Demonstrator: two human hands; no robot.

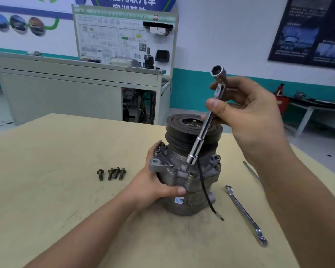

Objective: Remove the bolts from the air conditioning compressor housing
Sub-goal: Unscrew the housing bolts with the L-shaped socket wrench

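Nearest, the counter (46,190) carries the compressor (190,171), stood on end so that its flange bolts (191,176) can be reached from above. It is steadied by the left hand (155,182), fingers wrapped round the housing. A socket wrench (203,130) is gripped slantwise in the right hand (246,113), its lower socket close over the flange. Four loose bolts (111,173) are laid aside to the left.

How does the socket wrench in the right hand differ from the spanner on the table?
The socket wrench is gripped by the right hand and tilted over the compressor; the spanner lies flat on the table. The socket wrench is a round rod with hollow socket ends; the spanner is a flat bar. Both are shiny metal.
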